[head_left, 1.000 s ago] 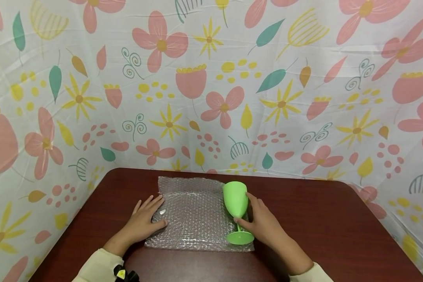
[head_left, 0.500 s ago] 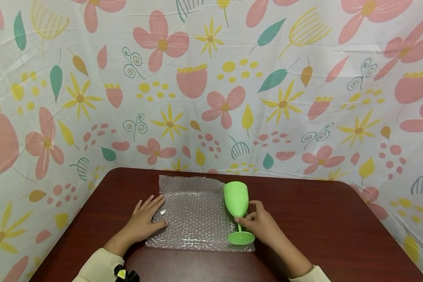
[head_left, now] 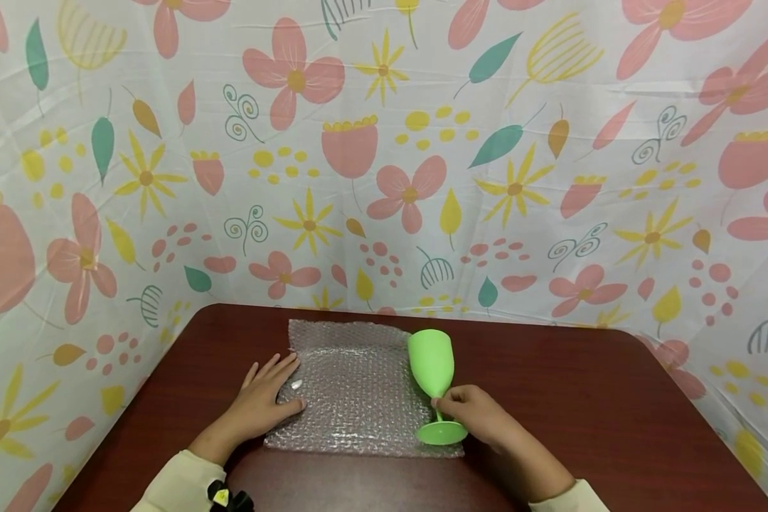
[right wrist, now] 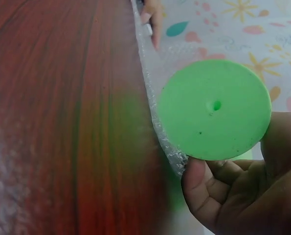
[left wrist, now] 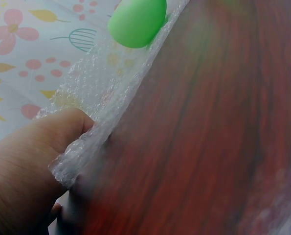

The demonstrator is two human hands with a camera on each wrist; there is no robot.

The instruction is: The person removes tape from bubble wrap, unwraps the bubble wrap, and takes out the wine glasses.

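Observation:
A green plastic goblet [head_left: 432,364] lies on its side along the right edge of a sheet of bubble wrap [head_left: 358,398], bowl pointing away. My right hand [head_left: 476,414] pinches its stem between thumb and fingers. The right wrist view shows the underside of the goblet's round foot [right wrist: 213,110], which partly hides that hand's grip. With fingers spread, my left hand [head_left: 259,402] rests on the left edge of the wrap. In the left wrist view, the left thumb [left wrist: 69,125] lies over the sheet's edge, and the goblet's bowl [left wrist: 138,22] shows beyond.
A dark reddish-brown wooden table [head_left: 582,398] carries the wrap. A small white piece [head_left: 296,384] lies on the sheet beside my left hand. Behind and at both sides hangs a flower-patterned cloth [head_left: 384,156]. A black device [head_left: 227,494] is on my left wrist.
My right hand has slid down from the goblet's bowl to its stem, and its fingers have curled in to pinch it. The goblet has shifted slightly right. My left hand stays still.

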